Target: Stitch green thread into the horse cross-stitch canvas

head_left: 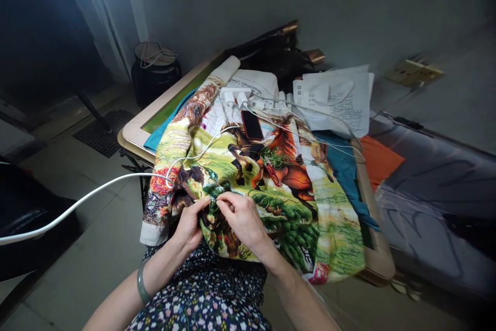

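Floral dress (pixel 201 300) covers the lap; left hand (pixel 189 225) grips the embroidered cloth (pixel 271 186) edge, right hand (pixel 240 217) fingers pinching it near the red phone (pixel 251 124).

White cables (pixel 310 114) and a phone (pixel 251 124) cross the embroidered cloth (pixel 329 217) beyond the hands; papers (pixel 341 98) crowd the surface's far end. The cloth's right part lies open.
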Tool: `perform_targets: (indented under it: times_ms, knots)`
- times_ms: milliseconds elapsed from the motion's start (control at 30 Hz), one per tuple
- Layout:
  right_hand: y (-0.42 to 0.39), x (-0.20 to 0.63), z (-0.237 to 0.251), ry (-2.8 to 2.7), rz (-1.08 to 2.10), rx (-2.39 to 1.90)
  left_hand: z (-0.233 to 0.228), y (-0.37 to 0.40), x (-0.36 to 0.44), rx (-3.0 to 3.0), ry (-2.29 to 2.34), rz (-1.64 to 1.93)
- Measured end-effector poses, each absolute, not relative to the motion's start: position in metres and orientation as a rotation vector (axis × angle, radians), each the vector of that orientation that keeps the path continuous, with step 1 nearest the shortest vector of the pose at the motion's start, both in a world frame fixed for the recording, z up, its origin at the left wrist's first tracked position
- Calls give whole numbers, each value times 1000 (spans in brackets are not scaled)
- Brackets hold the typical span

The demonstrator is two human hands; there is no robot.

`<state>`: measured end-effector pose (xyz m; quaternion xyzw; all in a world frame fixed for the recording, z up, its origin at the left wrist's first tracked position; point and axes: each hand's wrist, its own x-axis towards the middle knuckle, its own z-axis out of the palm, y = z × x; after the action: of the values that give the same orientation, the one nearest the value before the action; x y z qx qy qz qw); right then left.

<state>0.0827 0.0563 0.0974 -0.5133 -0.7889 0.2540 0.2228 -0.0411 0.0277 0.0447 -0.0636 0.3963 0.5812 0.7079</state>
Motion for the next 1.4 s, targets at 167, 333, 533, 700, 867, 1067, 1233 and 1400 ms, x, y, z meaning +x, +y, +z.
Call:
perform_targets:
  times_ms: [167,333,533,700,867,1067,1233,1400]
  knots:
    - [57,92,92,-2133,713,-1357,47,29,-40,-132,902,1300]
    - [60,93,87,-2119,739,-1308,47,30,-39,-132,921,1298]
    - [62,92,84,-2108,732,-1284,47,30,-39,-127,942,1301]
    - [61,88,85,-2102,706,-1283,48,31,-39,-114,938,1313]
    - [61,88,84,-2105,719,-1267,48,31,-39,-130,941,1310]
    - [58,83,89,-2073,706,-1332,47,30,-38,-133,932,1304]
    - [51,66,90,-2264,463,-1417,46,28,-39,-113,872,1311]
    - [58,59,102,-2222,564,-1269,47,26,-41,-141,859,1330]
